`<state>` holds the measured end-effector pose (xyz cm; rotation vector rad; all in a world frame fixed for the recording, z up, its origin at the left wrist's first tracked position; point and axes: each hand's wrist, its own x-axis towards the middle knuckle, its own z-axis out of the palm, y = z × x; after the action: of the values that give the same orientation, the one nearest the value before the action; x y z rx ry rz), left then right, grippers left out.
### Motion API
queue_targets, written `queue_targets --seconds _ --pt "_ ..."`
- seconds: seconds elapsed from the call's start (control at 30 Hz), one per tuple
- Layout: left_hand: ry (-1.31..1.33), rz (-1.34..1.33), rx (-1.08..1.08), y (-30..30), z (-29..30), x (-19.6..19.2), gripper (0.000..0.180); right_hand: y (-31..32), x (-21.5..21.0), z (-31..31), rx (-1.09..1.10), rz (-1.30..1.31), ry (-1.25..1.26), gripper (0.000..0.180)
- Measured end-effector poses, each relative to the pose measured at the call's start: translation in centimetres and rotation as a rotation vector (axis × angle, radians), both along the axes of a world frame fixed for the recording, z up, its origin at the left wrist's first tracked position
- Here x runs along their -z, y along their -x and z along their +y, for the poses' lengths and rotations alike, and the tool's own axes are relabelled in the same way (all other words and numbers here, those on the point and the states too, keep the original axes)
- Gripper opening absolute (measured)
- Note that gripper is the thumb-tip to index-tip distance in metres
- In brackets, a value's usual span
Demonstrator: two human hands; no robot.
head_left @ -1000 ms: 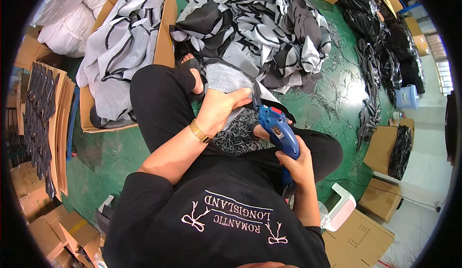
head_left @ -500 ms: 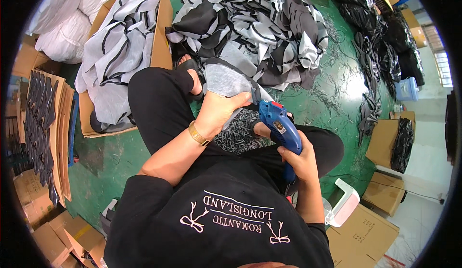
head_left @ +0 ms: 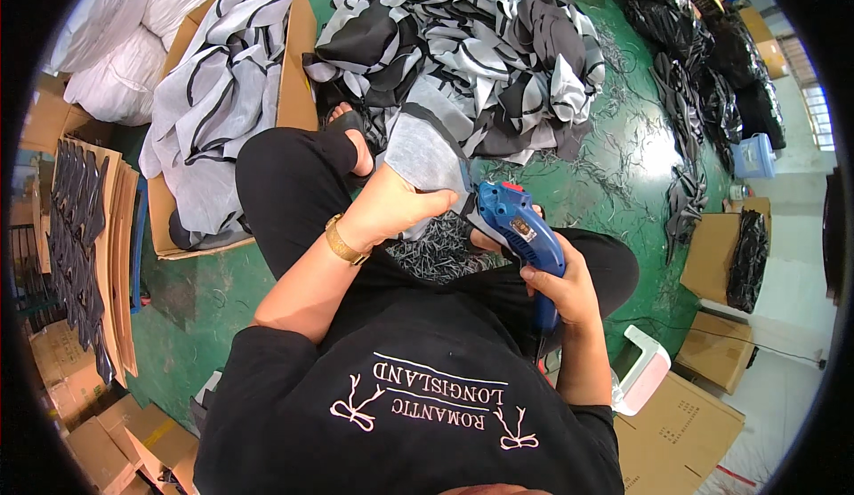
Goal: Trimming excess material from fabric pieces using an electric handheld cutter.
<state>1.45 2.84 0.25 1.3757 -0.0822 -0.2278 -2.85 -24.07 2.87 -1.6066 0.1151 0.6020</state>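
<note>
My left hand (head_left: 398,209) pinches a light grey fabric piece (head_left: 425,152) with a dark edge band, thumb on top, over my lap. Wrapped round the handle of a blue electric cutter (head_left: 523,228) with a red button is my right hand (head_left: 566,283). The cutter's head meets the edge of the fabric just right of my left thumb; its blade is too hidden to make out. Beyond the fabric lies a big heap of grey and black fabric pieces (head_left: 471,50). Dark trimmed strips (head_left: 431,250) are piled on the floor between my legs.
At the left, an open cardboard box (head_left: 304,41) holds more grey fabric. White sacks (head_left: 116,77) stand behind it. Black plastic bags (head_left: 663,15) and a light blue bin (head_left: 753,157) line the right side. A white and pink stool (head_left: 642,372) stands beside my right elbow.
Both hands have shifted slightly: my left a little left and down, my right slightly right with the cutter. The held fabric has turned a little and shows more of its grey face.
</note>
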Motion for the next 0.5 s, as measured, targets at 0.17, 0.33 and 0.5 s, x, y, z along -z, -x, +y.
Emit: queue_targets --seconds 0.17,0.33,0.5 --pt "-0.053 -0.035 0.081 0.1 0.0 0.1 0.054 -1.2 -0.8 1.3 0.036 -0.04 -0.089 0.038" --pt "0.165 0.142 0.145 0.8 -1.7 -0.1 0.035 -3.1 -1.7 3.3 0.182 -0.126 -0.14 0.047" --pt "0.222 0.143 0.056 1.5 -3.4 -0.8 0.033 -3.9 1.1 4.6 0.072 -0.325 0.116 0.054"
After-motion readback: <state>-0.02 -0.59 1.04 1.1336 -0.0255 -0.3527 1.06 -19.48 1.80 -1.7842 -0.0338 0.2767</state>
